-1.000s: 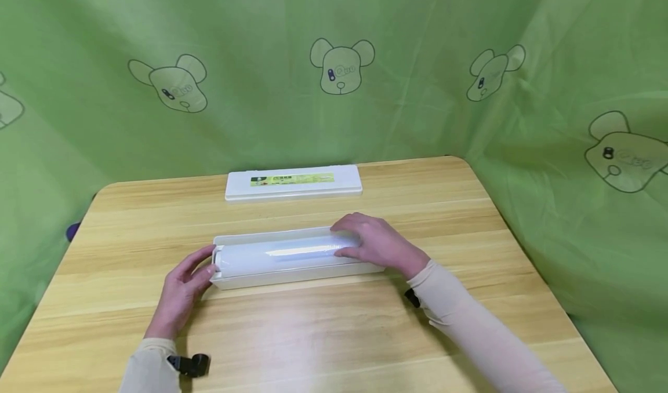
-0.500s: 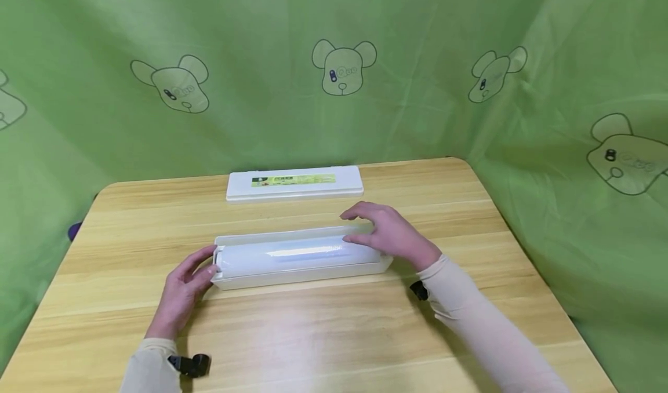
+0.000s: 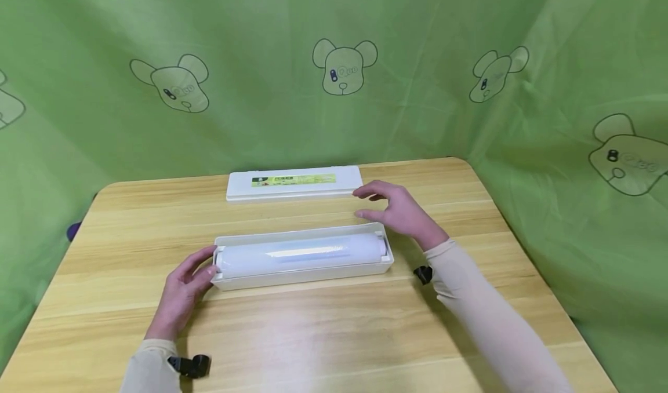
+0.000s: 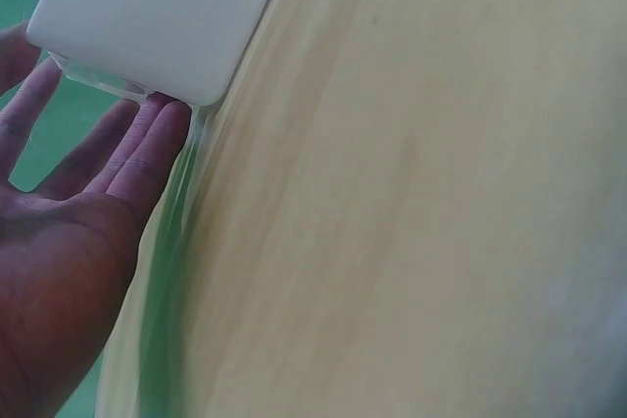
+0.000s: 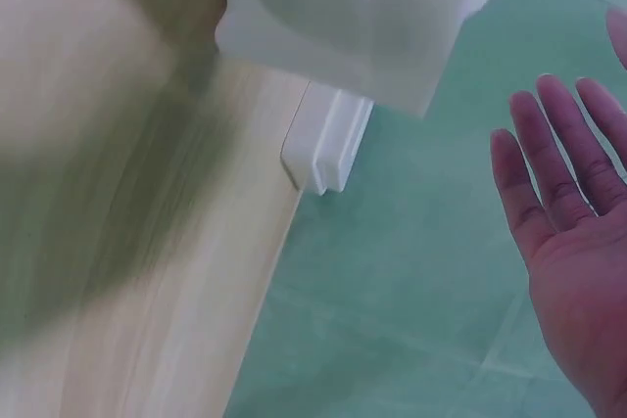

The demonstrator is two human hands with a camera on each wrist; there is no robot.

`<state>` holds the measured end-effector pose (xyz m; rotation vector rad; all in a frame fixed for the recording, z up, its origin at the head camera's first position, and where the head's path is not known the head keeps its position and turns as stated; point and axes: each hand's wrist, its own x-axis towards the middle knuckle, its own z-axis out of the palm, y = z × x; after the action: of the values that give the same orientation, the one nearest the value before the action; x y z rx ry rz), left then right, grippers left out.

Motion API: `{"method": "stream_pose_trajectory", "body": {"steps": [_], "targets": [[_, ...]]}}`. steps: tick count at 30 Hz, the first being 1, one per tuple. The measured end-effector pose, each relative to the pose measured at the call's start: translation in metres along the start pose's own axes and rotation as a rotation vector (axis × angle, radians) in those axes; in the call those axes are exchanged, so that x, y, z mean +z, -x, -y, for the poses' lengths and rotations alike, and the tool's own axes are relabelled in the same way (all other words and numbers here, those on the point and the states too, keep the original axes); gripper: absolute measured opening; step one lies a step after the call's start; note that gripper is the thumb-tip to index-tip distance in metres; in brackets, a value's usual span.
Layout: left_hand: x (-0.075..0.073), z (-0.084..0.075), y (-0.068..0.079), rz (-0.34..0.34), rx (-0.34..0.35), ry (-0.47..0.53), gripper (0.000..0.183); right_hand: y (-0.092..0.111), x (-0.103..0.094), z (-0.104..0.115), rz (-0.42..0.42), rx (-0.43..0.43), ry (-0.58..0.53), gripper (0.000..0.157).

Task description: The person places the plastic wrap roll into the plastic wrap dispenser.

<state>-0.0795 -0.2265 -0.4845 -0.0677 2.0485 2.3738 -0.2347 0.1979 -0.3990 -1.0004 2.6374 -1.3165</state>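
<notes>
Roll of glossy film (image 3: 302,255) lies lengthwise in its open white box (image 3: 302,277), its ends close to the box's end walls, as we look down on the wooden tabletop (image 3: 323,329). At the box's left end we see the left hand (image 3: 181,286), fingers mostly straight and slightly apart, tips touching the end wall and, we judge, steadying it rather than clutching it. Past the box's far right corner hovers the right hand (image 3: 399,208), about half open, thumb and fingers parted, holding nothing. We read the step in hand as seating the roll, apparently done; the next move probably calls for the right hand to bring over the white lid (image 3: 292,189), beyond the box and well apart from it, while the left holds the box steady. Whether the right fingertips touch the lid's near corner or only overlap it from above, we cannot tell. Behind the box, past the lid, hangs a green curtain (image 3: 261,126) printed with outlined animal heads. Little stands in the way, as we judge it, but the right hand itself, overhanging the box-to-lid gap; any loose film edge escapes us.
</notes>
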Motion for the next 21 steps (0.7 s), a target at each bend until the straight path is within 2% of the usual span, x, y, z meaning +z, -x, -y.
{"method": "stream_pose_trajectory", "body": {"steps": [10, 21], "targets": [[-0.001, 0.001, 0.0, 0.001, -0.001, -0.017, 0.049, -0.015, -0.007, -0.034, -0.042, 0.178, -0.124, 0.052], [-0.001, 0.001, 0.0, -0.002, -0.012, -0.028, 0.049, -0.032, -0.009, -0.062, -0.039, 0.27, -0.112, 0.067]]}}
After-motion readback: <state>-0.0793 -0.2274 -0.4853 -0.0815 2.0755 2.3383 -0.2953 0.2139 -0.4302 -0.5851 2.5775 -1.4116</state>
